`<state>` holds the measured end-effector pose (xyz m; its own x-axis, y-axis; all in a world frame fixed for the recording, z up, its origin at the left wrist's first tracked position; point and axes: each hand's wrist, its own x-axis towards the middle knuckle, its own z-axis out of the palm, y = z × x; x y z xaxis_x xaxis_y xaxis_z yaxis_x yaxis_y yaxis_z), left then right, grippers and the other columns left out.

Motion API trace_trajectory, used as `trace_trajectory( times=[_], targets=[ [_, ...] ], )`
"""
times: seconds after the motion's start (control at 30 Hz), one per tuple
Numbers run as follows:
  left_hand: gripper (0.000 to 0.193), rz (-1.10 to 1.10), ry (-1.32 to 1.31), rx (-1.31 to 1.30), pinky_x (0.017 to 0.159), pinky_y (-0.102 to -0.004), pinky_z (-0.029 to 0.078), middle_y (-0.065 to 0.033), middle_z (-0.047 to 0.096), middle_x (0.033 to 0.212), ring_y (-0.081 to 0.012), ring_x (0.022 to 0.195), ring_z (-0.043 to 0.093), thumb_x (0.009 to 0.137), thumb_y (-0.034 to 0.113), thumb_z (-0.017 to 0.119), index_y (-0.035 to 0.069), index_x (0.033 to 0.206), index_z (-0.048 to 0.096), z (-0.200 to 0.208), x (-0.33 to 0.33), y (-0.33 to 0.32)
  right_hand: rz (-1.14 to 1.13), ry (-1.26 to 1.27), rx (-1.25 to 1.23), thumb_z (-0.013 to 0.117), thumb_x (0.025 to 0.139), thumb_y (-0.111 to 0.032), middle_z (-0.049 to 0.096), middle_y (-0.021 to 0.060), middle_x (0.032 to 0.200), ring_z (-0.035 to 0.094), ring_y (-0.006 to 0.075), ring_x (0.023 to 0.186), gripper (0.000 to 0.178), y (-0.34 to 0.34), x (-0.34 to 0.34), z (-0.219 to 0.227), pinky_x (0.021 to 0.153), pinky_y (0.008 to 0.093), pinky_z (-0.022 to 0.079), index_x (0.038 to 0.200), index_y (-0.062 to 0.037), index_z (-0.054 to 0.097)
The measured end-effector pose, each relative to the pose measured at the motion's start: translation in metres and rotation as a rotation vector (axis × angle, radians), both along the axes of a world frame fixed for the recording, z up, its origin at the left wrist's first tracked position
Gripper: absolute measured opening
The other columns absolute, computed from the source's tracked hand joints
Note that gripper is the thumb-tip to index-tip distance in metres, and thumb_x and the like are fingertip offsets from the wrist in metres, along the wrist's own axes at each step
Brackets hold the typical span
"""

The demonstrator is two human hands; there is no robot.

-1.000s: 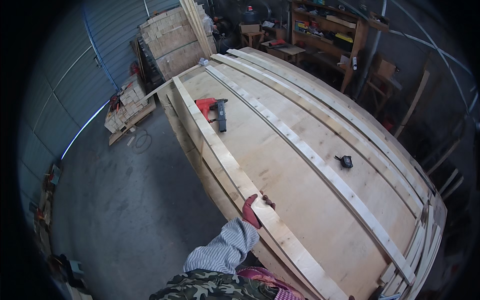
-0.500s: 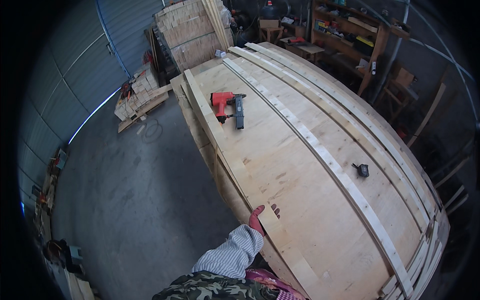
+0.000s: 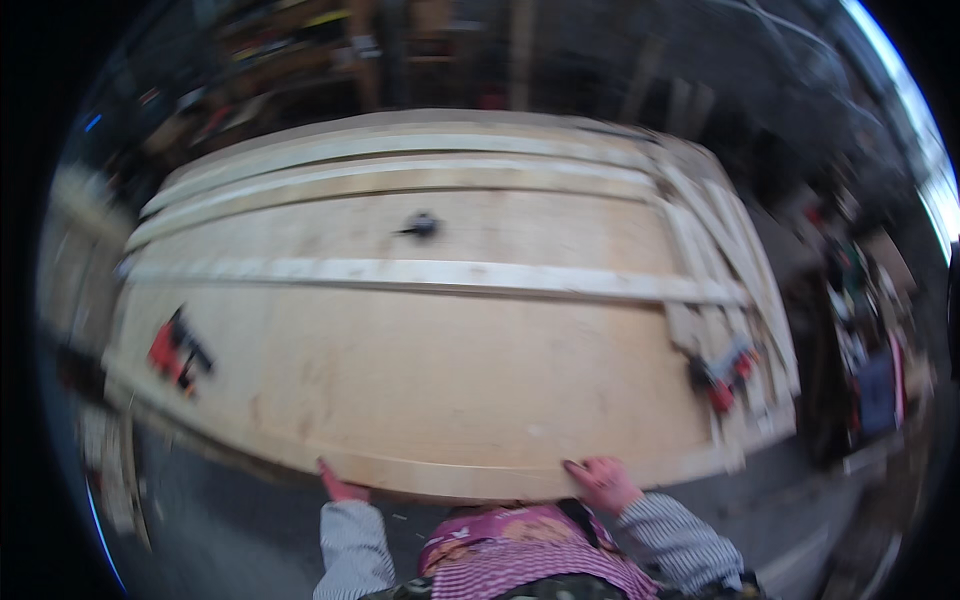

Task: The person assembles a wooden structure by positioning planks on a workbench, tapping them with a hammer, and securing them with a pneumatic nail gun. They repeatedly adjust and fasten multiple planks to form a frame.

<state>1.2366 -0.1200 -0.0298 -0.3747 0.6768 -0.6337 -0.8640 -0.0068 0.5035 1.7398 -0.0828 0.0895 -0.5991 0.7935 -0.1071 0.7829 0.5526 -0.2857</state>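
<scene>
A long pale wooden strip (image 3: 450,476) lies along the near edge of the plywood panel (image 3: 440,400). My left hand (image 3: 343,487) grips it left of centre, thumb toward the panel and the other fingers hidden. To the right, my right hand (image 3: 606,486) is closed on the same strip, fingers curled over its edge. On the panel's left end rests a red and black nail gun (image 3: 176,352). A red and grey power tool (image 3: 725,382) lies at the right end, blurred. Behind the middle strip sits a dark tape measure (image 3: 423,225).
A whitish strip (image 3: 440,274) crosses the panel's middle, and further strips (image 3: 400,180) run along its far side. Loose boards (image 3: 735,250) are stacked at the right end. Shelving (image 3: 290,45) stands behind, and cluttered goods (image 3: 875,370) are at the far right.
My view has swung to the right, so the panel now lies crosswise before me. My right hand and the red and grey tool have come into view; my left hand still holds the strip.
</scene>
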Motion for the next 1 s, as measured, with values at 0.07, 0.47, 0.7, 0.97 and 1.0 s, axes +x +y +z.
trace_trajectory(
  times=[0.07, 0.47, 0.7, 0.97, 1.0],
  targets=[
    [0.074, -0.053, 0.041, -0.112, 0.106, -0.0517, 0.037, -0.0054, 0.047, 0.143, -0.0310, 0.130, 0.045, 0.089, 0.069, 0.045, 0.018, 0.142, 0.043, -0.002, 0.001, 0.001, -0.022, 0.004, -0.002, 0.058, 0.078, -0.013, 0.061, 0.0106, 0.090, 0.063, 0.0284, 0.083, 0.053, 0.001, -0.003, -0.010, 0.070, 0.0421, 0.051, 0.130, -0.0149, 0.053],
    [0.061, -0.140, -0.039, -0.394, 0.106, -0.0539, 0.035, -0.0035, 0.044, 0.145, -0.0285, 0.131, 0.042, 0.094, 0.058, 0.044, 0.019, 0.141, 0.042, -0.025, 0.006, 0.007, -0.135, -0.149, -0.083, 0.047, 0.091, -0.016, 0.060, 0.0070, 0.098, 0.062, 0.0257, 0.095, 0.043, 0.007, -0.001, -0.054, 0.080, 0.0396, 0.047, 0.133, -0.0267, 0.048],
    [0.060, -0.135, 0.089, -0.286, 0.097, -0.0485, 0.050, -0.0078, 0.055, 0.133, -0.0302, 0.118, 0.055, 0.095, 0.054, 0.048, 0.011, 0.137, 0.045, -0.030, 0.014, -0.002, -0.083, -0.025, -0.144, 0.068, 0.073, -0.022, 0.060, 0.0096, 0.100, 0.061, 0.0289, 0.094, 0.066, 0.011, 0.017, -0.030, 0.081, 0.0401, 0.048, 0.135, -0.0222, 0.047],
    [0.059, -0.294, -0.001, -0.338, 0.095, -0.0467, 0.051, -0.0075, 0.055, 0.133, -0.0301, 0.119, 0.055, 0.097, 0.054, 0.045, 0.011, 0.137, 0.044, -0.005, 0.097, 0.000, -0.098, -0.183, -0.199, 0.075, 0.067, -0.021, 0.059, 0.0091, 0.112, 0.058, 0.0282, 0.104, 0.076, 0.030, 0.076, -0.028, 0.093, 0.0404, 0.043, 0.137, -0.0234, 0.046],
    [0.062, -0.347, 0.062, -0.440, 0.096, -0.0468, 0.049, -0.0077, 0.054, 0.134, -0.0305, 0.120, 0.053, 0.095, 0.055, 0.047, 0.011, 0.137, 0.043, -0.005, 0.099, 0.000, -0.100, -0.270, -0.220, 0.075, 0.069, -0.022, 0.059, 0.0089, 0.112, 0.058, 0.0279, 0.105, 0.075, 0.033, 0.078, -0.029, 0.095, 0.0408, 0.041, 0.137, -0.0250, 0.045]
  ],
)
